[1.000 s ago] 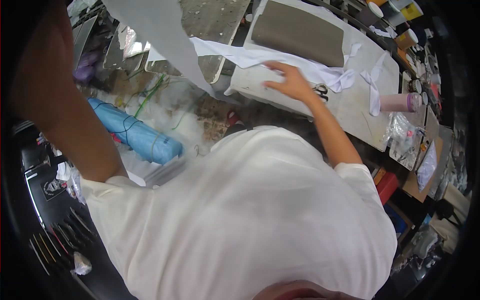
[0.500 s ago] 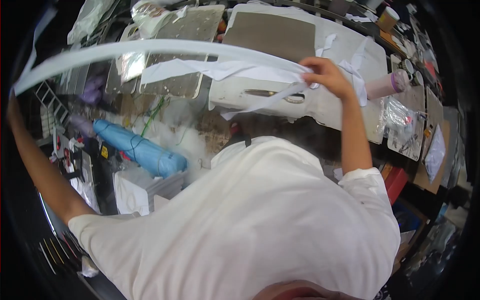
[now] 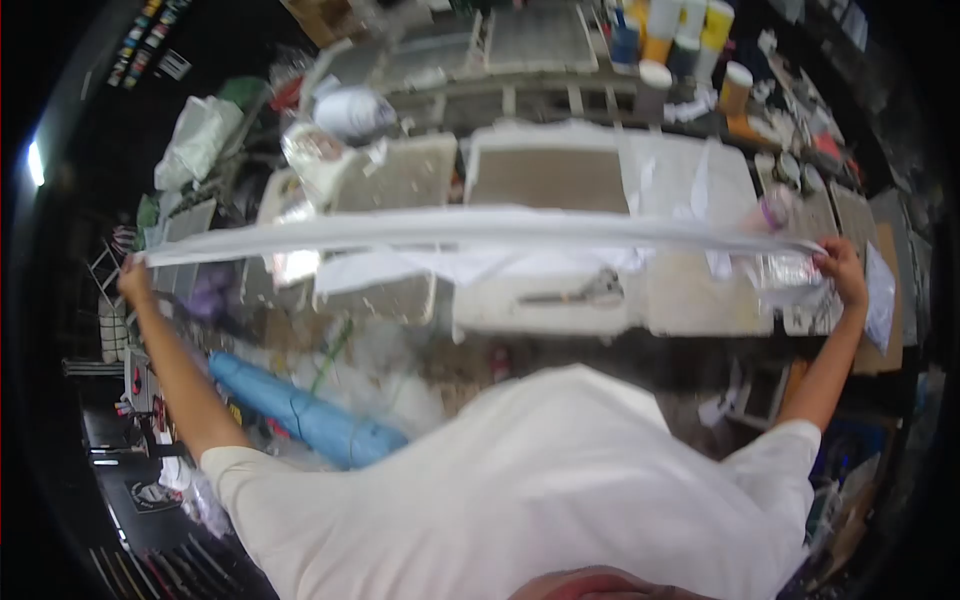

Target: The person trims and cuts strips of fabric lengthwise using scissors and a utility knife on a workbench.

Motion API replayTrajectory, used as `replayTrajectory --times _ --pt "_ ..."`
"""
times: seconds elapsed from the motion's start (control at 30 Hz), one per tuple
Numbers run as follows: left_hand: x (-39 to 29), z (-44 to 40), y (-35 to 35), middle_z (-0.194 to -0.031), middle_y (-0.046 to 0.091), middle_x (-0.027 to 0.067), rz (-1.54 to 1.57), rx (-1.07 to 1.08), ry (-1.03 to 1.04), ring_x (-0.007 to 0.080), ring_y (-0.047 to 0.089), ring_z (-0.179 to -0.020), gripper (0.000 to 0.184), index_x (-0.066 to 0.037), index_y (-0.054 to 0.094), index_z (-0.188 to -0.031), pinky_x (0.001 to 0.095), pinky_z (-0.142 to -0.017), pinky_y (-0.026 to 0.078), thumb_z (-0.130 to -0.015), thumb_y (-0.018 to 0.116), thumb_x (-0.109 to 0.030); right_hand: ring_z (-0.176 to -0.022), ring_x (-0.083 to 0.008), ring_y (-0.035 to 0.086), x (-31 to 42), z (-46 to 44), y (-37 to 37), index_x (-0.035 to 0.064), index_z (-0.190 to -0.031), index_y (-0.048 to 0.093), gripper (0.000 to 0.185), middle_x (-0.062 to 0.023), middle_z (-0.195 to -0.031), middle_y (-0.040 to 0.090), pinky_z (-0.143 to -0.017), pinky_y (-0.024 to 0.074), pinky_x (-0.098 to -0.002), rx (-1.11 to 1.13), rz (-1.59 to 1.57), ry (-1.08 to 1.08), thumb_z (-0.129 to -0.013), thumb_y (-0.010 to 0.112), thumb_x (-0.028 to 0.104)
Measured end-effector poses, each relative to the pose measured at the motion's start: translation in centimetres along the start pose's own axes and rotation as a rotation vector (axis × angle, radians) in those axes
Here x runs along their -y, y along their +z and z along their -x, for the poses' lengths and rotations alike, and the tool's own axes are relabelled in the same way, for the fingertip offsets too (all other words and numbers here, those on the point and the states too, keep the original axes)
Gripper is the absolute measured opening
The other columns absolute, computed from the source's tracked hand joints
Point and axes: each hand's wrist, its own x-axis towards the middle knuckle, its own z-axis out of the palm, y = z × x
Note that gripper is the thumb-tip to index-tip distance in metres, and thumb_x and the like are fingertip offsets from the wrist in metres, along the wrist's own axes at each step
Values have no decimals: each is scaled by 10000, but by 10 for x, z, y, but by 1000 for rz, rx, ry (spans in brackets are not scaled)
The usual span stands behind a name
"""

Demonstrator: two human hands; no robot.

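A long white strip (image 3: 450, 232), cloth-like and folded lengthwise, stretches nearly straight across the view above the table. At the far left my left hand (image 3: 132, 278) is closed on one end of it. My right hand (image 3: 843, 270) pinches the other end at the far right, in front of a clear plastic packet (image 3: 785, 280). Both arms are spread wide. Beneath the strip, another white piece (image 3: 390, 270) lies over the pale boards. A pair of scissors (image 3: 600, 288) rests on the white board (image 3: 540, 318) nearest my body. Motion blurs some detail.
A blue wrapped roll (image 3: 300, 405) leans at the lower left beside crumpled clear plastic. Several cups and containers (image 3: 690, 40) stand at the back right. A pinkish cylinder (image 3: 768, 212) sits on the right side. A white bag (image 3: 200, 140) is at the back left.
My right hand has moved right and outward, pulling the strip from a curve to nearly straight. My left hand has come into clearer view. The camera has tilted up, showing more of the background.
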Motion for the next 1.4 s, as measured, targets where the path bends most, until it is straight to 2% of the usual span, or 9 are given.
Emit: replayTrajectory --times 0.2,0.53,0.87,0.97,1.03,1.27,1.3,1.37,1.4 --pt "-35 101 116 -1018 650 127 210 -10 -257 163 636 -794 462 66 584 -1212 263 -665 510 -772 704 -11 -587 -38 474 18 -9 5 46 -909 668 143 47 -681 564 -514 329 -207 -197 -9 47 -828 676 163" --pt "-5 140 187 -1162 611 157 199 219 -342 209 611 -1004 630 86 468 -1337 308 -834 477 -780 729 -49 -605 -35 443 -36 -59 0 61 -1000 697 236 55 -721 572 -530 299 -216 -453 239 69 -877 676 261" --pt "82 160 219 -986 638 62 316 315 -471 145 603 -814 554 34 539 -1271 273 -683 454 -765 750 -44 -681 -72 546 -4 -40 32 21 -1013 681 244 7 -785 651 -620 406 -225 -418 408 178 -849 700 201" --pt "85 170 227 -870 668 24 284 504 -493 126 612 -778 351 -36 691 -1115 271 -658 460 -780 760 -114 -641 -41 500 -1 -38 42 61 -1026 682 219 18 -803 653 -557 361 -202 -304 404 162 -864 691 208" --pt "84 170 245 -1030 711 54 248 588 -359 132 651 -892 286 -55 712 -1096 262 -721 478 -839 716 -179 -700 -62 551 26 -30 65 32 -1076 662 231 -15 -873 674 -616 416 -210 -213 362 114 -877 664 149" --pt "-282 405 258 -1135 673 85 553 1167 101 189 618 -1018 421 -26 621 -1235 325 -948 440 -853 651 -201 -908 -135 655 188 -35 225 -19 -1044 661 191 -68 -959 692 -799 488 -248 74 -53 -291 -858 645 22" --pt "-302 440 266 -1189 647 76 779 1436 -102 182 582 -1086 534 -38 566 -1293 327 -962 424 -817 708 -234 -910 -134 653 203 -39 259 -22 -1030 665 184 -69 -962 691 -821 488 -255 112 -186 -362 -850 648 11" --pt "-349 523 283 -1287 576 83 757 1338 368 223 505 -1209 690 -59 551 -1293 358 -1007 410 -716 826 -320 -907 -113 633 228 -47 325 0 -978 698 154 -46 -957 695 -823 482 -258 124 -158 -603 -826 679 -5" --pt "-362 559 284 -1296 562 118 768 1408 290 231 527 -1184 718 -50 543 -1292 373 -1002 426 -707 838 -343 -895 -105 627 241 -47 353 6 -965 707 142 -37 -940 697 -811 481 -251 116 -132 -575 -826 685 -4"
